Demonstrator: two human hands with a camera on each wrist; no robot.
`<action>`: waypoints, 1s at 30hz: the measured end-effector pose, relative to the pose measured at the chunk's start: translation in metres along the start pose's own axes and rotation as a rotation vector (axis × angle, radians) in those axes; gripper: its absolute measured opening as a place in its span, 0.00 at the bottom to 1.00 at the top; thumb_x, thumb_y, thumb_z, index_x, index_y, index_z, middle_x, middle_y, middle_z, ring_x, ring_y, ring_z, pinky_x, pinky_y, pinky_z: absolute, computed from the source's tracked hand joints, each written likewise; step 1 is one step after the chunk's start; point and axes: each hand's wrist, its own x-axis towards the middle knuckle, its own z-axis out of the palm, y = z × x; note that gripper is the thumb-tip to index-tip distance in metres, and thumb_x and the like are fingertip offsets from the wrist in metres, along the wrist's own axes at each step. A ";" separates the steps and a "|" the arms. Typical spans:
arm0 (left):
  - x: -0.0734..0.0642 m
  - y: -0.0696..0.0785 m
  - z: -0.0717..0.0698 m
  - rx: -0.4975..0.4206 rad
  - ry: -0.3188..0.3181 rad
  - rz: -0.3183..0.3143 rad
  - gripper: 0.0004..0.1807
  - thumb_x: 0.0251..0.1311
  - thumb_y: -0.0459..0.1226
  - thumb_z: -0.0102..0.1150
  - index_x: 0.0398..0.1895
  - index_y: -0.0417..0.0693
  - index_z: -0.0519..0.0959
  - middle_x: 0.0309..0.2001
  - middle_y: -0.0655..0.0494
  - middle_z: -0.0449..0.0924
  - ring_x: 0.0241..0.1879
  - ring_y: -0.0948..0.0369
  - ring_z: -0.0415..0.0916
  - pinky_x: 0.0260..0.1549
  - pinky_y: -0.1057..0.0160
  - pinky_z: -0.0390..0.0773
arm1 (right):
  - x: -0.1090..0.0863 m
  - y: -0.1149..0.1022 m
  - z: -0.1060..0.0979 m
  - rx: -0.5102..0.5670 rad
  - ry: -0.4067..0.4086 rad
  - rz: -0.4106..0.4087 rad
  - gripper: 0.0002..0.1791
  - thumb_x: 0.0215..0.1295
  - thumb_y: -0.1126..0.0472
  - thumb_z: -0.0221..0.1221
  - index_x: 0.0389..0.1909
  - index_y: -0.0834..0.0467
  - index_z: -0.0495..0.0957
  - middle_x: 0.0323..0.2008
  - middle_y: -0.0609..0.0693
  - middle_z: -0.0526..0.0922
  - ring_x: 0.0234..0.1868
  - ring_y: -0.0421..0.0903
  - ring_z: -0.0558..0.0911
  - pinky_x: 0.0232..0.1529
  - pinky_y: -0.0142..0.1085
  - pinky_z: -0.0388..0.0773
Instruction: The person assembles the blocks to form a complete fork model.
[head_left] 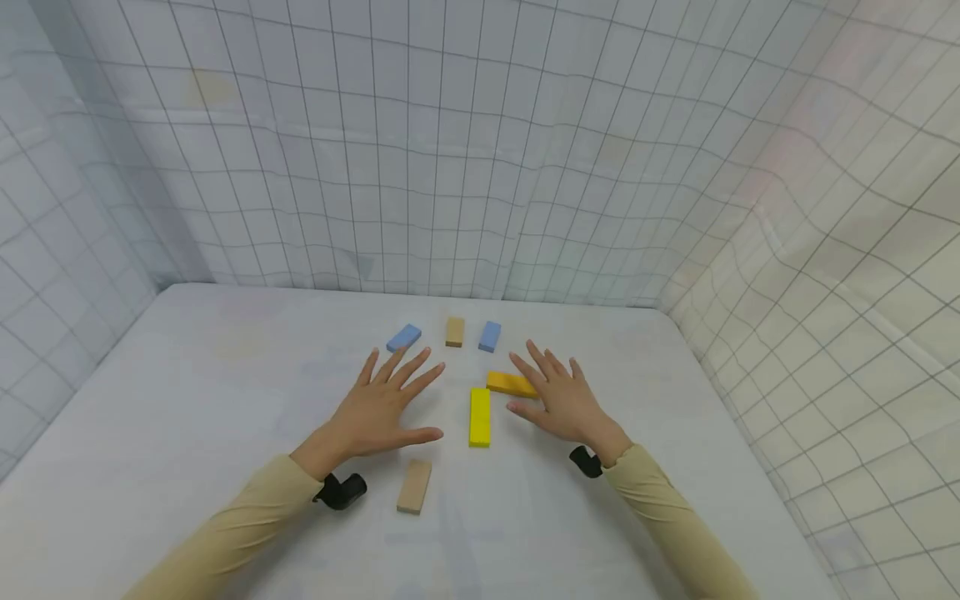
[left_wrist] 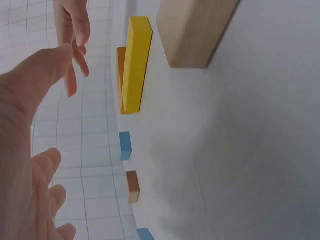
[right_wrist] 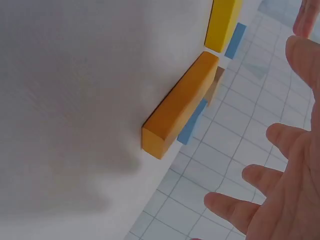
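Both hands hover over a white table with fingers spread and nothing held. My left hand (head_left: 378, 412) is between a blue block (head_left: 404, 337) beyond its fingertips and a plain wooden block (head_left: 414, 487) nearer the front. My right hand (head_left: 562, 400) hangs just above an orange block (head_left: 512, 384), covering its right end in the head view. A bright yellow block (head_left: 480, 417) lies lengthwise between the hands, close to the orange one. In the right wrist view the orange block (right_wrist: 180, 107) lies apart from the fingers.
At the back stand a second wooden block (head_left: 454, 332) and another blue block (head_left: 490, 337). White grid-patterned curtains (head_left: 420, 167) enclose the table (head_left: 187, 375) at the back and sides. A black wrist camera (head_left: 341, 492) sits under the left wrist, another (head_left: 586, 461) under the right.
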 end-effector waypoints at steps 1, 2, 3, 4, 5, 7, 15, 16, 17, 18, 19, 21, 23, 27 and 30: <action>0.003 0.002 0.001 -0.010 0.000 0.021 0.49 0.54 0.71 0.46 0.74 0.57 0.53 0.74 0.51 0.45 0.71 0.45 0.39 0.63 0.38 0.35 | 0.000 0.001 0.001 0.011 -0.003 0.007 0.41 0.66 0.32 0.44 0.75 0.44 0.47 0.74 0.53 0.44 0.69 0.60 0.54 0.62 0.62 0.50; 0.005 0.005 0.002 -0.025 -0.002 0.040 0.48 0.55 0.69 0.48 0.74 0.56 0.55 0.74 0.51 0.46 0.71 0.45 0.40 0.63 0.40 0.37 | 0.000 0.002 0.002 0.017 -0.006 0.013 0.41 0.67 0.33 0.45 0.75 0.44 0.47 0.74 0.53 0.45 0.69 0.60 0.57 0.61 0.61 0.53; 0.008 0.007 0.003 -0.037 -0.010 0.057 0.47 0.56 0.68 0.49 0.74 0.55 0.56 0.73 0.50 0.48 0.71 0.46 0.42 0.64 0.40 0.39 | 0.000 0.003 0.003 0.020 -0.007 0.019 0.40 0.67 0.34 0.46 0.75 0.44 0.48 0.73 0.54 0.47 0.67 0.60 0.59 0.60 0.59 0.57; 0.011 0.010 0.004 -0.046 -0.022 0.074 0.46 0.57 0.66 0.50 0.73 0.54 0.57 0.73 0.50 0.48 0.71 0.46 0.43 0.64 0.41 0.41 | 0.000 0.004 0.004 0.026 -0.009 0.025 0.40 0.67 0.35 0.47 0.75 0.45 0.49 0.73 0.54 0.48 0.66 0.60 0.61 0.59 0.58 0.59; 0.014 0.012 0.005 -0.055 -0.038 0.088 0.45 0.57 0.65 0.51 0.73 0.54 0.58 0.73 0.50 0.49 0.71 0.47 0.44 0.64 0.42 0.43 | 0.000 0.005 0.005 0.027 -0.009 0.029 0.39 0.67 0.35 0.48 0.74 0.45 0.50 0.73 0.54 0.50 0.65 0.59 0.63 0.58 0.57 0.61; 0.020 0.016 0.006 -0.073 -0.074 0.113 0.42 0.59 0.62 0.52 0.72 0.52 0.59 0.72 0.50 0.51 0.71 0.47 0.46 0.64 0.43 0.45 | 0.001 0.006 0.008 0.036 -0.011 0.039 0.38 0.67 0.37 0.49 0.74 0.46 0.53 0.72 0.55 0.53 0.64 0.58 0.65 0.57 0.56 0.64; 0.039 0.032 0.016 -0.228 -0.199 0.184 0.34 0.61 0.55 0.58 0.67 0.51 0.68 0.70 0.51 0.58 0.68 0.50 0.54 0.63 0.49 0.54 | 0.005 0.008 0.020 0.090 -0.041 0.067 0.34 0.67 0.39 0.51 0.69 0.53 0.63 0.66 0.56 0.64 0.62 0.56 0.67 0.57 0.55 0.64; 0.040 0.033 0.018 -0.247 -0.210 0.190 0.34 0.60 0.55 0.58 0.67 0.51 0.68 0.70 0.52 0.59 0.68 0.51 0.54 0.63 0.50 0.56 | 0.006 0.008 0.021 0.092 -0.039 0.065 0.34 0.67 0.40 0.52 0.68 0.54 0.64 0.64 0.56 0.66 0.62 0.56 0.67 0.57 0.54 0.65; 0.041 0.035 0.018 -0.265 -0.217 0.201 0.33 0.60 0.54 0.59 0.66 0.51 0.69 0.69 0.52 0.60 0.68 0.51 0.55 0.62 0.50 0.57 | 0.006 0.007 0.022 0.094 -0.035 0.061 0.33 0.67 0.40 0.53 0.67 0.54 0.65 0.63 0.56 0.68 0.61 0.55 0.68 0.56 0.53 0.65; 0.041 0.036 0.019 -0.274 -0.225 0.215 0.33 0.60 0.54 0.59 0.66 0.51 0.69 0.69 0.52 0.60 0.67 0.52 0.56 0.62 0.51 0.58 | 0.006 0.008 0.023 0.093 -0.030 0.058 0.32 0.67 0.41 0.53 0.67 0.54 0.66 0.61 0.55 0.69 0.60 0.54 0.69 0.55 0.53 0.66; 0.042 0.036 0.021 -0.280 -0.230 0.231 0.33 0.61 0.54 0.59 0.66 0.51 0.69 0.68 0.52 0.61 0.67 0.52 0.57 0.62 0.51 0.58 | 0.007 0.008 0.024 0.092 -0.025 0.056 0.32 0.67 0.42 0.54 0.66 0.54 0.67 0.60 0.55 0.71 0.59 0.54 0.70 0.55 0.52 0.67; 0.044 0.037 0.022 -0.290 -0.241 0.250 0.33 0.60 0.54 0.59 0.66 0.51 0.69 0.68 0.52 0.61 0.67 0.53 0.57 0.62 0.52 0.59 | 0.007 0.008 0.025 0.089 -0.018 0.052 0.31 0.67 0.43 0.54 0.65 0.54 0.68 0.57 0.54 0.73 0.57 0.52 0.71 0.54 0.50 0.68; 0.046 0.038 0.023 -0.300 -0.255 0.266 0.34 0.60 0.54 0.60 0.66 0.51 0.69 0.68 0.52 0.61 0.67 0.53 0.57 0.62 0.51 0.58 | 0.008 0.008 0.026 0.088 -0.014 0.050 0.30 0.67 0.43 0.55 0.65 0.54 0.68 0.55 0.53 0.74 0.55 0.52 0.72 0.53 0.49 0.69; 0.048 0.037 0.026 -0.301 -0.270 0.290 0.34 0.58 0.53 0.61 0.66 0.49 0.69 0.67 0.51 0.63 0.66 0.53 0.58 0.62 0.51 0.57 | 0.009 0.008 0.026 0.084 -0.013 0.049 0.29 0.68 0.44 0.54 0.64 0.55 0.69 0.52 0.53 0.75 0.52 0.50 0.73 0.51 0.48 0.70; 0.050 0.037 0.028 -0.292 -0.274 0.304 0.33 0.58 0.51 0.62 0.64 0.48 0.71 0.66 0.50 0.65 0.65 0.53 0.59 0.62 0.51 0.58 | 0.009 0.009 0.027 0.083 -0.010 0.047 0.27 0.68 0.45 0.55 0.63 0.55 0.71 0.50 0.52 0.75 0.51 0.50 0.74 0.49 0.47 0.71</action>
